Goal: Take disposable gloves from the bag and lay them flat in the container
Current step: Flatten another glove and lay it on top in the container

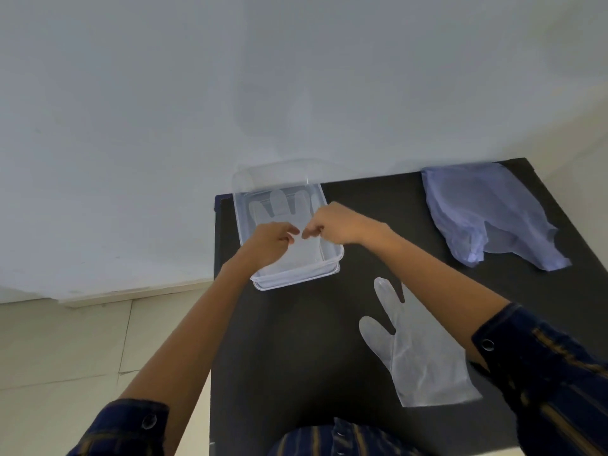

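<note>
A: Nearest the lens, a dark blue striped shirt with buttons is filling the bottom edge, with rolled cuffs on both forearms. What is the biggest thing beyond it?

B: A black rectangular table is running from the shirt up to a pale wall. Left of the table, a light tiled floor is showing.

A: And on the table?

B: At the far right corner, a crumpled translucent bluish plastic bag is lying flat. Nearer, a clear disposable plastic glove is lying flat on the table with its fingers pointing away, and the right forearm is passing over its right edge.

A: Where is the container sitting?

B: A clear rectangular plastic container is sitting at the table's far left corner, its far end leaning up against the wall. A second clear glove is lying inside it, fingers pointing toward the wall.

A: What are the hands doing?

B: Both are hovering over the container's middle. The left hand is curling its fingers inward, thumb meeting forefinger. The right hand is doing the same, and the two sets of fingertips are nearly touching.

A: Are they pinching the glove?

B: I cannot tell; the film is too clear to see between the fingertips.
</note>
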